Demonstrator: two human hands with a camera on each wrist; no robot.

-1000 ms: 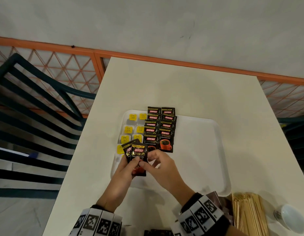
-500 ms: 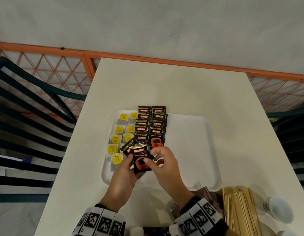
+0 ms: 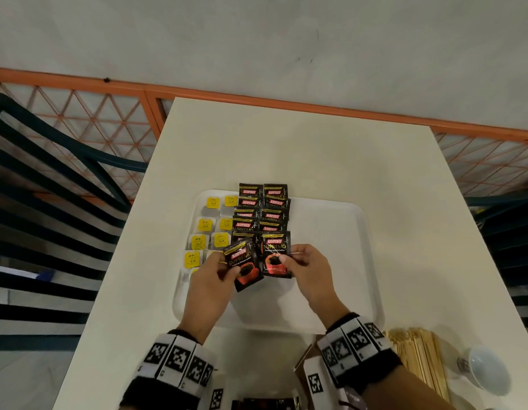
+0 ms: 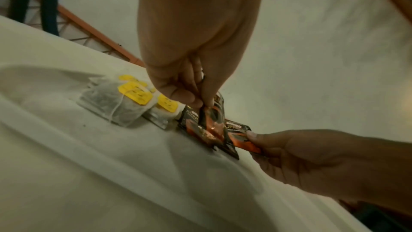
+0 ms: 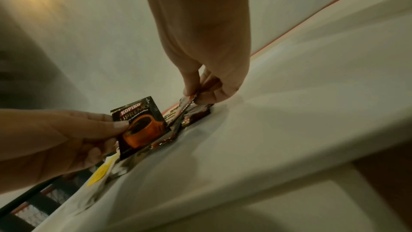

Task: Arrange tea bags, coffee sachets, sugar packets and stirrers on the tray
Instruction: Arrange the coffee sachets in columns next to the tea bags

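Note:
A white tray (image 3: 330, 261) lies on the table. Tea bags (image 3: 205, 226) with yellow tags fill its left side in two columns. Beside them, black Kopiko coffee sachets (image 3: 261, 216) overlap in two columns. My left hand (image 3: 227, 267) pinches one tilted sachet (image 3: 246, 269) over the near end of the left column. My right hand (image 3: 286, 258) pinches another sachet (image 3: 274, 255) at the near end of the right column, low over the tray. In the wrist views, my left thumb and fingers grip their sachet (image 4: 208, 115) and my right fingertips grip theirs (image 5: 189, 101).
A bundle of wooden stirrers (image 3: 416, 359) and a white cup (image 3: 487, 371) lie near the table's right front corner. More sachets (image 3: 262, 403) and an open box (image 3: 308, 359) sit at the front edge. A dark slatted chair (image 3: 49, 202) stands to the left.
Both hands held the sachets together before. Now they have drawn apart: the right has carried one sachet to the right column's near end, and the left keeps the other, tilted.

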